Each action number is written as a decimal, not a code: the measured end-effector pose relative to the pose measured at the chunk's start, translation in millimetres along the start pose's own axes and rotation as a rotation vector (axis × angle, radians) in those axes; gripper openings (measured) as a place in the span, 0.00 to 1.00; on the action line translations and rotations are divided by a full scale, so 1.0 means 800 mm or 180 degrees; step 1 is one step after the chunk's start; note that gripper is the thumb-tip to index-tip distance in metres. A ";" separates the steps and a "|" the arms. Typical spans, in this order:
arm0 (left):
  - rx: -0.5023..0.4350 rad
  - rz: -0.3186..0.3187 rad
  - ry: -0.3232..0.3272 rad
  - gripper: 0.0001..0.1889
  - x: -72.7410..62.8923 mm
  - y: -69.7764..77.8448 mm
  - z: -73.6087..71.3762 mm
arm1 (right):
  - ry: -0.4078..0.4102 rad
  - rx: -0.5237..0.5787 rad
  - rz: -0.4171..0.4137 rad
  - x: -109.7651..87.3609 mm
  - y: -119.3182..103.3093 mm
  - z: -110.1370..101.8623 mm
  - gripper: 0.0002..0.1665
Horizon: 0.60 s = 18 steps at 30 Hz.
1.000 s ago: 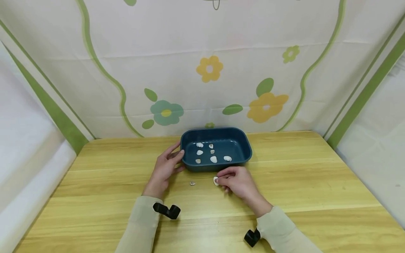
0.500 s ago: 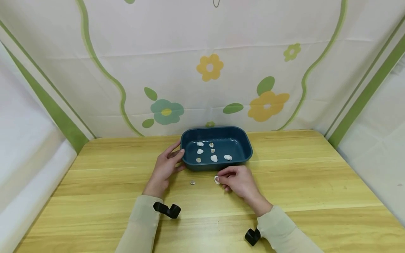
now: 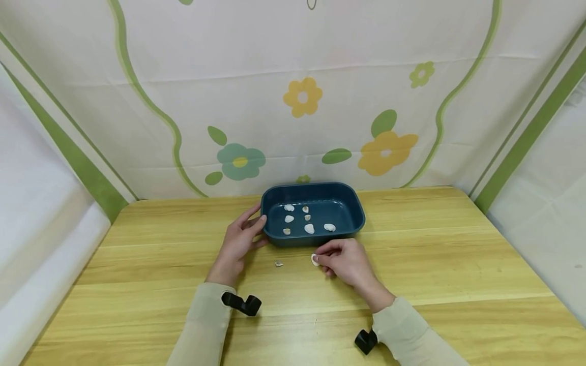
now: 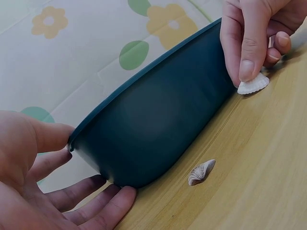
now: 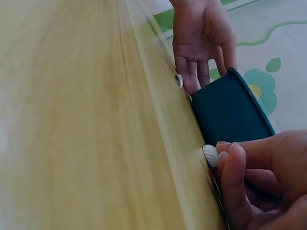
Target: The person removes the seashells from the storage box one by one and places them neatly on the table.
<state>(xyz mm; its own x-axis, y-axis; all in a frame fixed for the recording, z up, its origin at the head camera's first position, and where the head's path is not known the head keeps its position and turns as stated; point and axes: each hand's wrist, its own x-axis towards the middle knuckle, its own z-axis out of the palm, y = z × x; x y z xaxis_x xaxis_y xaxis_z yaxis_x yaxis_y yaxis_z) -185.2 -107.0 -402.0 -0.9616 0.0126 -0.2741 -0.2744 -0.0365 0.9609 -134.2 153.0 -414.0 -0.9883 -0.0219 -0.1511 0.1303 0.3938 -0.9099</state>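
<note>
In the head view, my left hand (image 3: 238,246) holds the left end of a dark blue rectangular plastic tub (image 3: 357,226), thumb at the rim and fingers against the outer wall. Between thumb and fingers, my right hand (image 3: 345,262) pinches a white ribbed seashell (image 4: 253,85) low at the table, just in front of the tub. A small brown-and-white shell (image 4: 201,172) lies on the table between the hands. Several shells rest apart on the tub's floor, among them a larger white shell (image 3: 309,229) and a white shell (image 3: 329,227) to its right.
The tub stands on a wooden table (image 3: 426,254), close to its back edge. Behind rises a white cloth (image 3: 274,61) printed with flowers. White cloth also hangs at both sides.
My right hand and the shell it pinches have shifted very slightly to the right. The left hand, the tub and the other shells stay where they were.
</note>
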 end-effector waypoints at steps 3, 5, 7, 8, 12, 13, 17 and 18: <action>0.0018 0.0003 0.0006 0.26 0.000 0.000 0.000 | -0.0001 -0.0046 -0.0031 0.000 0.001 -0.001 0.02; 0.0027 -0.0003 0.0010 0.26 0.000 0.000 0.000 | -0.0007 -0.0065 -0.0033 0.000 0.002 -0.002 0.03; 0.0032 -0.0010 0.0013 0.26 0.000 -0.001 0.000 | -0.0010 -0.0078 -0.0026 0.000 0.003 -0.002 0.03; 0.0027 -0.0012 0.0009 0.26 0.000 -0.001 0.000 | -0.0011 -0.0083 -0.0019 0.000 0.003 -0.002 0.03; 0.0004 -0.0016 -0.0005 0.26 0.000 -0.001 0.000 | -0.0013 -0.0111 0.0009 0.000 0.003 -0.003 0.03; 0.0004 -0.0018 -0.0005 0.26 0.000 -0.001 0.000 | -0.0018 -0.0111 0.0019 0.000 0.003 -0.003 0.04; 0.0005 -0.0015 -0.0008 0.26 0.000 -0.001 -0.001 | -0.0030 -0.0117 0.0024 0.000 0.003 -0.003 0.04; 0.0007 -0.0013 -0.0004 0.26 0.000 0.000 -0.001 | -0.0032 -0.0113 0.0031 0.000 0.003 -0.003 0.04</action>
<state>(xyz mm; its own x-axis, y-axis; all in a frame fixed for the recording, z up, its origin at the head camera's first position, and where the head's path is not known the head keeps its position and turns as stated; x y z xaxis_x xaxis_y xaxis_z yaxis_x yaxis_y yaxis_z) -184.9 -107.8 -402.3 -0.9605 0.0140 -0.2780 -0.2783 -0.0343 0.9599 -134.2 156.4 -415.0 -0.9861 -0.0271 -0.1638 0.1368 0.4264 -0.8941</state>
